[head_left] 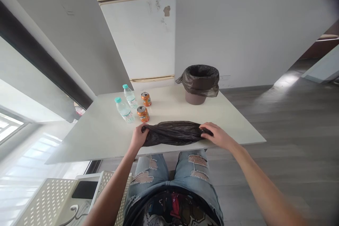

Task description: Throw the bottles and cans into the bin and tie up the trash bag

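A black plastic garbage bag (174, 133) is stretched sideways along the near edge of the white table (87, 137). My left hand (138, 136) grips its left end, fingers closed on the gathered plastic. At the opposite end, my right hand (215, 135) pinches the bag between thumb and fingers. Beyond the bag stands a brown trash bin (195, 99), with a dark liner (201, 82) folded over its rim. Two orange cans, one nearer (143, 114) and one farther (146, 99), stand upright past my left hand.
Two clear bottles with teal caps, a nearer bottle (125, 111) and a farther bottle (130, 97), stand left of the cans. A white refrigerator (148, 39) is behind the table. Cream perforated baskets (50, 197) sit at lower left, one with a cable. Grey floor (254, 113) lies right.
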{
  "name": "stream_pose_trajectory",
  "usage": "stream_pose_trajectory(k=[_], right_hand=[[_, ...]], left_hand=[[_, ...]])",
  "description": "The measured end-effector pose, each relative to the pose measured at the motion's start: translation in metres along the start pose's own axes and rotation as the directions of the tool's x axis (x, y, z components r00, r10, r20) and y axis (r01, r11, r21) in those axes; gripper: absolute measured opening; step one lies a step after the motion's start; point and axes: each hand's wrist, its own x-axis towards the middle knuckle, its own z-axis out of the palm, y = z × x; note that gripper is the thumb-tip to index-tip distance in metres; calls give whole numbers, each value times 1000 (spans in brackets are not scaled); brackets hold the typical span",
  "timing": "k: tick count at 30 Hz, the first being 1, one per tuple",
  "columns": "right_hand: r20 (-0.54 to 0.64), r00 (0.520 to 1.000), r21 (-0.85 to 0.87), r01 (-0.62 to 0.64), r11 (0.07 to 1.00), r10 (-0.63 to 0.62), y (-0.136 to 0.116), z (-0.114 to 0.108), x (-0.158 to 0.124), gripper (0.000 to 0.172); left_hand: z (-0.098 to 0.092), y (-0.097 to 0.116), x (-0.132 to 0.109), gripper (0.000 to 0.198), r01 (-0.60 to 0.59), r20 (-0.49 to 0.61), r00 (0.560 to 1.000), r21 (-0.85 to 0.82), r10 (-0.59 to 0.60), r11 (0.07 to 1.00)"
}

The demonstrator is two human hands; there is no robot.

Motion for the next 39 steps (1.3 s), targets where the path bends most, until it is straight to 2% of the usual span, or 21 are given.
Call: stream_pose_trajectory(k=[2,3,5,8,11,13,17,19,21,23,24,27,29,32,36,39], right_hand=[[49,994,-72,103,992,-100,1,13,-5,63],[39,990,-85,135,987,-132,3,21,-8,59],[-30,989,-53,140,989,-142,8,33,-14,40],[-151,988,97,38,995,-23,13,40,-14,36],[-229,966,229,-66,971,120,10,38,-2,33],[-301,939,213,-101,972,164,7,38,9,37],[-394,902,106,-148,983,178,8,47,27,43],[-386,907,91,-147,985,171,9,52,32,41],[-362,920,75,-131,989,150,9,53,35,39],[-344,933,21,-106,994,107,6,52,35,42],[-353,932,-33,-97,995,79,3,50,34,46],[-400,913,-253,-25,967,-81,-13,42,30,54],[-324,914,-373,112,921,-243,-28,40,31,51],[-65,917,-442,328,835,-394,-48,44,43,57],[158,923,-411,385,826,-351,-49,62,71,90],[232,932,-368,349,861,-279,-34,74,81,98]], left_hand=[[5,-7,7,22,30,-22,999,28,-29,999],[7,-11,9,23,40,-29,999,44,-38,998],[7,-18,9,26,54,-32,998,86,-51,995],[5,-27,10,28,84,-32,996,158,-80,984],[5,-33,14,20,127,-40,992,236,-121,963],[7,-34,16,14,146,-55,989,296,-136,944],[15,-20,6,29,126,-140,987,405,-75,905],[20,-1,-6,38,26,-186,980,457,67,889],[28,22,-20,41,-196,-150,939,511,311,837],[40,41,-30,43,-438,31,870,505,492,744],[49,48,-31,50,-530,146,833,487,534,694],[76,51,-23,97,-644,405,765,474,501,600],[91,44,-11,115,-657,508,748,478,427,582],[103,33,5,111,-653,543,746,484,385,583],[102,30,11,84,-701,569,709,506,416,503],[94,27,9,66,-724,582,689,531,431,440]])
